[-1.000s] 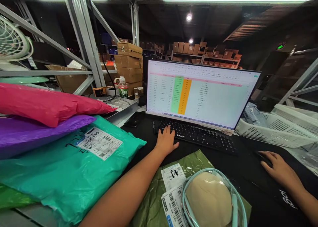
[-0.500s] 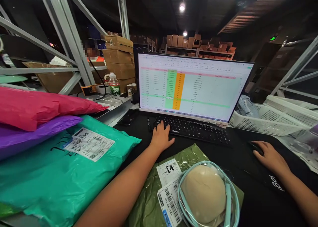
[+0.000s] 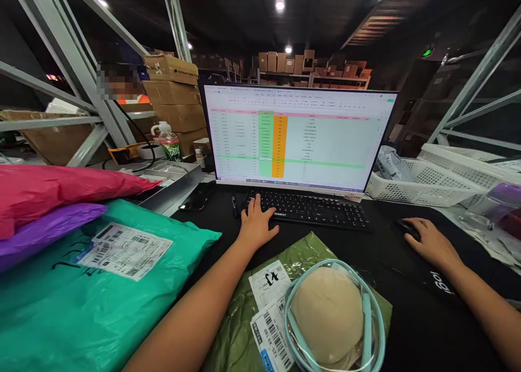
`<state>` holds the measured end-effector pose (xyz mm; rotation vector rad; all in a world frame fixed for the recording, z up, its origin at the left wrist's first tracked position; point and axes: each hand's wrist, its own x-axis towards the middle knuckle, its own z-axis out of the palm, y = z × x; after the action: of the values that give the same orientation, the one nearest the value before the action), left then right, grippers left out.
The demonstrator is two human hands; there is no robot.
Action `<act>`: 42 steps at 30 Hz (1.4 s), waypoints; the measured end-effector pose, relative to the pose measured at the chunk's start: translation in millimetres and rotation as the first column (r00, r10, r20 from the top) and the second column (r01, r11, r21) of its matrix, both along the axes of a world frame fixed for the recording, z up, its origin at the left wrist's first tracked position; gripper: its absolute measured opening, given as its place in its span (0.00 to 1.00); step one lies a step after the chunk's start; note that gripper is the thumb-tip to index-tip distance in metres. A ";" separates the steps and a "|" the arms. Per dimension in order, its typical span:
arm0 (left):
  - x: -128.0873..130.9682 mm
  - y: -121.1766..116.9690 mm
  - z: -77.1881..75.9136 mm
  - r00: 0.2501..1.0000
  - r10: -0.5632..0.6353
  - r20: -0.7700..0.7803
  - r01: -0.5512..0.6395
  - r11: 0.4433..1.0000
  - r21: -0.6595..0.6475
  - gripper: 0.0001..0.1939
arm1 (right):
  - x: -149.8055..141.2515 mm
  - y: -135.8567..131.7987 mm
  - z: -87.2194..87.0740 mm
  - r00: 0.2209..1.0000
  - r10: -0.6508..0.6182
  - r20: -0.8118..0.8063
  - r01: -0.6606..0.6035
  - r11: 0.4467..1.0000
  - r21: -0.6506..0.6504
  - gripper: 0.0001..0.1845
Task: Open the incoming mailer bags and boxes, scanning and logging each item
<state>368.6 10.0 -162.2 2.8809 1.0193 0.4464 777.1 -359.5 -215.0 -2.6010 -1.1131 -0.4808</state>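
My left hand (image 3: pixel 256 226) rests with spread fingers on the left end of a black keyboard (image 3: pixel 321 212). My right hand (image 3: pixel 433 243) is curved over a black computer mouse (image 3: pixel 408 230) on a dark mat. Behind the keyboard stands a monitor (image 3: pixel 325 139) showing a spreadsheet with a green and an orange column. Between my forearms lies an olive-green plastic mailer (image 3: pixel 234 318) with white labels (image 3: pixel 271 328). On top of it sits a round clear case (image 3: pixel 382 328) with light-blue edging and a beige domed item (image 3: pixel 328 312) inside.
Teal (image 3: pixel 134 312), purple (image 3: pixel 52 231) and pink (image 3: pixel 61 193) mailers are piled at left. A phone (image 3: pixel 197 196) lies beside the keyboard, near a bottle (image 3: pixel 169 142) and stacked cartons (image 3: pixel 175 95). White baskets (image 3: pixel 431 185) stand at right. Another person (image 3: pixel 122 84) is behind the metal frame.
The view has turned slightly, so most things sit further left in the picture. Both hands stay at the keyboard and mouse. The spreadsheet looks the same.
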 end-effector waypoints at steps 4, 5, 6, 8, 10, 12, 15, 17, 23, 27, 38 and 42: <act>-1.2 -1.8 -0.4 1.000 -0.012 0.020 0.011 0.999 0.048 0.29 | 0.8 2.2 -0.8 1.000 -0.003 0.002 0.003 1.000 0.017 0.28; -1.4 -1.9 -0.9 1.000 -0.015 0.017 0.014 0.999 0.048 0.29 | 0.9 2.3 -1.2 1.000 -0.013 0.003 0.013 1.000 0.020 0.28; -1.5 -1.9 -1.5 1.000 -0.015 0.013 0.014 0.999 0.045 0.29 | 0.8 2.2 -1.6 1.000 -0.028 0.005 0.028 0.999 0.021 0.29; -1.3 -1.4 -2.8 1.000 -0.009 0.004 0.009 0.999 0.047 0.30 | -0.3 1.6 -1.9 0.998 -0.066 0.008 0.066 0.998 0.022 0.29; -0.8 -0.5 -4.0 1.000 -0.005 -0.002 0.005 0.998 0.064 0.30 | -2.3 1.3 -1.0 0.994 -0.112 0.009 0.111 0.993 0.025 0.29; -0.2 0.3 -4.7 1.000 -0.005 -0.008 0.005 0.996 0.084 0.29 | -4.6 1.7 1.2 0.988 -0.155 0.009 0.155 0.987 0.030 0.29; 0.3 0.8 -4.3 1.000 -0.008 -0.021 0.010 0.995 0.101 0.29 | -6.9 3.5 5.0 0.980 -0.196 0.011 0.196 0.980 0.039 0.29; 0.1 0.2 -3.3 0.999 -0.009 -0.034 0.013 0.995 0.100 0.29 | -7.8 4.5 6.4 0.979 -0.205 0.010 0.205 0.978 0.042 0.28; 0.0 -1.3 -2.1 0.998 -0.007 -0.062 0.014 0.993 0.115 0.29 | -10.9 4.3 5.2 0.982 -0.187 0.023 0.185 0.981 0.065 0.28; 0.2 -0.6 -3.2 0.998 -0.009 -0.065 0.017 0.992 0.124 0.29 | -12.1 3.4 4.5 0.986 -0.164 0.040 0.161 0.984 0.070 0.28; 0.2 -0.1 -4.0 0.999 -0.018 -0.049 0.023 0.996 0.090 0.30 | -12.2 0.6 5.6 0.992 -0.122 0.037 0.120 0.991 0.057 0.29; -0.2 -0.5 -4.5 0.999 -0.020 -0.040 0.023 0.997 0.079 0.29 | -6.9 1.3 1.7 0.999 -0.039 0.022 0.037 0.995 0.089 0.31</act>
<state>368.5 9.5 -166.7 2.9795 0.9977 0.4406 770.3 -358.2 -213.3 -2.5499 -1.0273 -0.5584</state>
